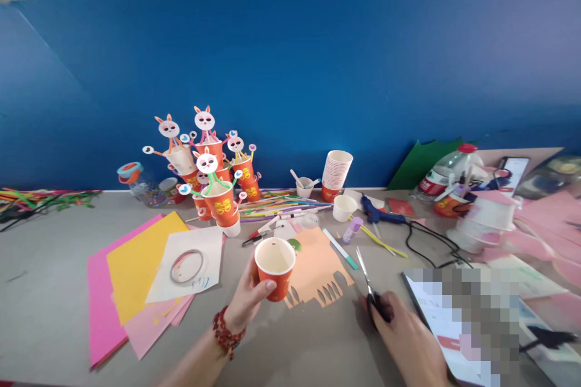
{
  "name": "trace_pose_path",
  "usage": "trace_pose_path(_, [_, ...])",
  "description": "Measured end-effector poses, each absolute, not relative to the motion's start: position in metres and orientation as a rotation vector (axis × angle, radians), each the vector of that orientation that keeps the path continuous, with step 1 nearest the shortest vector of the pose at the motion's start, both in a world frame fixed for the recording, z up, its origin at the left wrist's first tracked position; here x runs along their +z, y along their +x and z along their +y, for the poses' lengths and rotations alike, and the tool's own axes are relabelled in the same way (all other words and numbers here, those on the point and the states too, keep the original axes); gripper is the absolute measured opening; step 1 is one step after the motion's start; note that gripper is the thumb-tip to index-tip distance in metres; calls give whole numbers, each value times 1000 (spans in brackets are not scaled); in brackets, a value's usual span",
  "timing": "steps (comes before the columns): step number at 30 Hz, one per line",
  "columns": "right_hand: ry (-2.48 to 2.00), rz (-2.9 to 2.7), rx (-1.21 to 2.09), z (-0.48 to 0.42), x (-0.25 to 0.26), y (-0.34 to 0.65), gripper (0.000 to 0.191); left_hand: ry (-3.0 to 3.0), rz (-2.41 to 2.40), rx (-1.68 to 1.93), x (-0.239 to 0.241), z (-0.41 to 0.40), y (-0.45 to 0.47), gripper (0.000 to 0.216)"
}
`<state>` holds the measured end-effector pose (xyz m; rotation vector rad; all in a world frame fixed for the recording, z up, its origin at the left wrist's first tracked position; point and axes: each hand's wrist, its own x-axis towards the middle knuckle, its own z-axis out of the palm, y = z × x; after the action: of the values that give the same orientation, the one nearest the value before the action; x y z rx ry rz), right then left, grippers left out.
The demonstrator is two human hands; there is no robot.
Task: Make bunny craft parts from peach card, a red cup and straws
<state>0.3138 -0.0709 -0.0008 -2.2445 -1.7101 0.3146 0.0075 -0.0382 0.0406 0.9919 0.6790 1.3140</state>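
A red paper cup with a white inside is upright in my left hand, the thumb across its front and the fingers around its far left side. Two small dark marks or holes show near its inner rim. My right hand is closed on the black handles of a pair of scissors, whose blades point away from me and are slightly apart. Behind the cup lies a sheet of orange paper with several slits and shapes cut from its near edge. A green round piece is beside the cup's rim.
Rabbit-faced cup figures stand at back left. Coloured paper lies on the left with a tape roll. Further back are stacked cups, a purple glue stick and a blue glue gun. A tablet lies right.
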Motion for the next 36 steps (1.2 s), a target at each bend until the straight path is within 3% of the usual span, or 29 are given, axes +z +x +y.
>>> trace_pose_path(25, [-2278, -1633, 320, -57, 14, 318, 28, 1080, 647, 1383, 30, -38, 5, 60])
trace_pose_path(32, [-1815, -1693, 196, -72, 16, 313, 40, 1000, 773, 1375, 32, -38, 9, 63])
trace_pose_path(36, [-1510, -1619, 500, -76, 19, 293, 47, 1007, 770, 1383, 40, -39, 11, 69])
